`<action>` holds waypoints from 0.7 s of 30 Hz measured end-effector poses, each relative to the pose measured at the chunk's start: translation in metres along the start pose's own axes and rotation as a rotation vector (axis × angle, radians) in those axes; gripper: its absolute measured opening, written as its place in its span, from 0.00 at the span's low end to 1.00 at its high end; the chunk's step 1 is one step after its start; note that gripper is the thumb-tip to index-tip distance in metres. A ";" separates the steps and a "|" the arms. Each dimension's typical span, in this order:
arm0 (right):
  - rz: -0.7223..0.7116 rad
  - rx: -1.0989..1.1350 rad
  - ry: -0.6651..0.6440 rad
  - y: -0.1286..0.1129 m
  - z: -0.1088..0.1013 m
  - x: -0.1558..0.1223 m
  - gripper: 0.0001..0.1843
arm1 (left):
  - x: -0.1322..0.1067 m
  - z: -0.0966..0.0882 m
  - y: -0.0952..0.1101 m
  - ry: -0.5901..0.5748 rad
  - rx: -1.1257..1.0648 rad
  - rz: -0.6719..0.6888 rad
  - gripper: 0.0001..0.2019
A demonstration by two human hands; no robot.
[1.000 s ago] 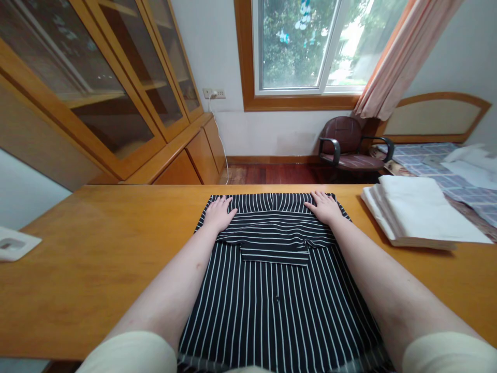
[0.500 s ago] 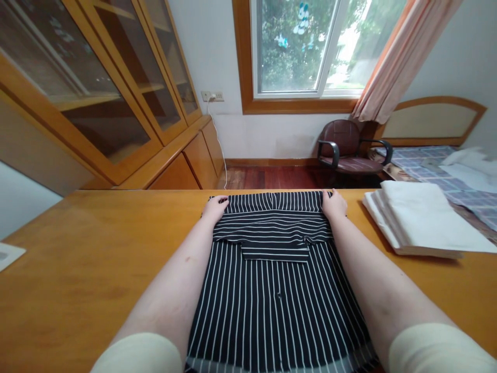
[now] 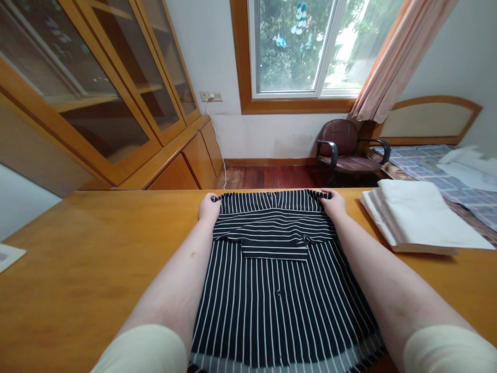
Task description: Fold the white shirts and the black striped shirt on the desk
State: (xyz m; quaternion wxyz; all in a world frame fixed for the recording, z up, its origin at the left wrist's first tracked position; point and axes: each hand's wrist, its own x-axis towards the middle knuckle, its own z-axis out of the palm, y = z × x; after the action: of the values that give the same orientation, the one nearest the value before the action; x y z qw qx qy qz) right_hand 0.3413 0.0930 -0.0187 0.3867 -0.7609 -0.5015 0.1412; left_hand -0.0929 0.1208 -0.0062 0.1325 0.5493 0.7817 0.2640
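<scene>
A black garment with white stripes [image 3: 267, 300], perhaps a shirt, lies spread on the wooden table between my arms. Its far part is folded over, with sideways stripes across the middle and a small button on the lower panel. My left hand [image 3: 209, 208] pinches the far left corner, fingers closed on the cloth. At the far right corner my right hand [image 3: 334, 205] grips the fabric too, a dark bit of it showing between thumb and fingers. The far edge looks slightly raised at both corners.
Folded white cloths [image 3: 415, 217] are stacked on the wooden table [image 3: 116, 259] at right. A white card [image 3: 10, 256] lies at the left edge. Beyond stand a glass-doored cabinet [image 3: 155, 134], an office chair [image 3: 345, 147] and a bed [image 3: 419, 160].
Both hands have closed more firmly on the far corners, and the cloth there is lifted a little. My left hand has turned and shifted slightly left.
</scene>
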 end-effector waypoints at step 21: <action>-0.453 -0.620 -0.384 -0.040 -0.024 -0.131 0.23 | -0.121 -0.003 0.000 -0.333 0.345 0.637 0.29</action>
State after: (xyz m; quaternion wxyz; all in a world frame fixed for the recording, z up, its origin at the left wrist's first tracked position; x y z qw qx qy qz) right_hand 0.2691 -0.0242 0.0036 0.0604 -0.6716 -0.7377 0.0345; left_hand -0.0508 0.0080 -0.0141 0.0748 0.8137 0.5728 0.0640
